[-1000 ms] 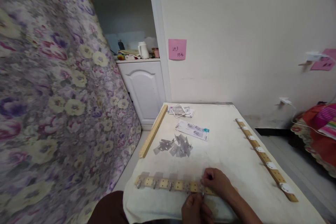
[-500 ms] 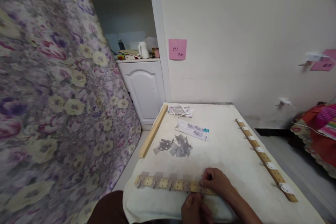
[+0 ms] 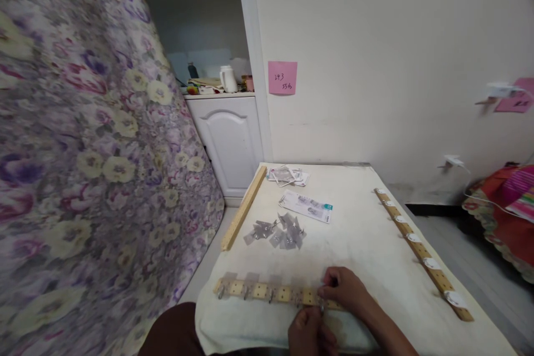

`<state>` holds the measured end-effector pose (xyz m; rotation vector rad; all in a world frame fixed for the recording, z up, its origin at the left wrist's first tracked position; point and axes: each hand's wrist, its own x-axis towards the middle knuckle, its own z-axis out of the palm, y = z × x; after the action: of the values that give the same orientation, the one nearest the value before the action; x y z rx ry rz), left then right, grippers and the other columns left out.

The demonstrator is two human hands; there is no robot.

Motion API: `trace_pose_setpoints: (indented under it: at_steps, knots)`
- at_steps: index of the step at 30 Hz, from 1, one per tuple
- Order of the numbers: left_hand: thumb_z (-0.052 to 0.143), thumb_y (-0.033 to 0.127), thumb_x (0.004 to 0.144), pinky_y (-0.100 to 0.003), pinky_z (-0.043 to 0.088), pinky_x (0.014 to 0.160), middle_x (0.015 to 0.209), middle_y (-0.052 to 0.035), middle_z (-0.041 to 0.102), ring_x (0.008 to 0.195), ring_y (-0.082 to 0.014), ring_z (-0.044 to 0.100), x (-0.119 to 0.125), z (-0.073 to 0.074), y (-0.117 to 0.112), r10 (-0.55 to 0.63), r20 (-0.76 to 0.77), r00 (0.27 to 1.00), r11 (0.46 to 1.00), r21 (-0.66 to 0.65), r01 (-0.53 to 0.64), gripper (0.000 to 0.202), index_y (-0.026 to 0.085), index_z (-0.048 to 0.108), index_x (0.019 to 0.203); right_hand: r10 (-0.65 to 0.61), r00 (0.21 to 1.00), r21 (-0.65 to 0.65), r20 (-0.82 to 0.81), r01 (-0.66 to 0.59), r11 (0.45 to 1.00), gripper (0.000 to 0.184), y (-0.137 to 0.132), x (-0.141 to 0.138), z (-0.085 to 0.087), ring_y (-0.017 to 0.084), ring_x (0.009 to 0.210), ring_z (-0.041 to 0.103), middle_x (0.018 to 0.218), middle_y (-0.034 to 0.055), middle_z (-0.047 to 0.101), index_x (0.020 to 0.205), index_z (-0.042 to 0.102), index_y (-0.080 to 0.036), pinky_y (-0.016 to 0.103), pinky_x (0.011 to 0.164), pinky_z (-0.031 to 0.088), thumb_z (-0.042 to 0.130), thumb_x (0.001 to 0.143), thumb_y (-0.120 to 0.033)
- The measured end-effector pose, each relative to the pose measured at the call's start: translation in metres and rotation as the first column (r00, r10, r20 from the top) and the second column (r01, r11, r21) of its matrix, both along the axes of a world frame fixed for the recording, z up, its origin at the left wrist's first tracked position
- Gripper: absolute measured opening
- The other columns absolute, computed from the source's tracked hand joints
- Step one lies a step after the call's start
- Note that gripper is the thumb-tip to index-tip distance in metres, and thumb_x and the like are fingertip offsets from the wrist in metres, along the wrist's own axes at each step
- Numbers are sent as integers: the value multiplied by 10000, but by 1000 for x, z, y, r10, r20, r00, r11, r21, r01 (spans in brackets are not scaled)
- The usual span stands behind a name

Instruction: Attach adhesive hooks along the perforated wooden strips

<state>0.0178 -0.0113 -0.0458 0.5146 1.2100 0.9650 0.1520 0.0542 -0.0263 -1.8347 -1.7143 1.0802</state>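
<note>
Hands at a hook strip. The pale wooden strip [image 3: 259, 290] lies along the near edge of the cloth-covered table [image 3: 354, 222], one end close to the near left corner. The right hand [image 3: 346, 289] and the left hand [image 3: 306, 331] are both at the fifth hook [image 3: 321, 306] counted from that end. Right: fingers curled, thumb and fingertips drawn together by the hook's upper part. Left: fingers bent, tips by its lower part, at the strip's near side. Whether either grips the hook or merely touches it cannot be made out. The hook is probably light, its metal stiff and smooth; the thin clear backing likely bends and may slip, so it is best taken by its margins. The strip, seemingly rigid, is best steadied along its long sides. Loose hooks [image 3: 288, 240] lie toward the left edge.
</note>
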Motion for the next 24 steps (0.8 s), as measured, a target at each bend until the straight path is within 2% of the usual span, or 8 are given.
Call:
trace_pose_setpoints:
  at_steps: [10, 24]
  knots:
    - [641, 590, 607, -183, 193, 316, 327, 40, 556, 249, -110, 469, 1, -6, 1, 1, 29, 1000, 1000, -11, -1, 407, 209, 503, 642, 17, 1000, 16, -22, -16, 1000, 96, 2, 2, -2, 129, 609, 535, 628, -18, 656, 621, 641, -188, 217, 571, 352, 698, 590, -260]
    - [642, 647, 571, -193, 201, 322, 355, 34, 569, 256, -110, 464, 1, -5, 0, 9, 35, 999, 1000, 6, -9, 477, 204, 501, 674, 0, 1000, 11, -13, 0, 1000, 117, 0, 1, 1, 135, 626, 546, 638, -19, 661, 637, 644, -190, 212, 565, 353, 693, 604, -291]
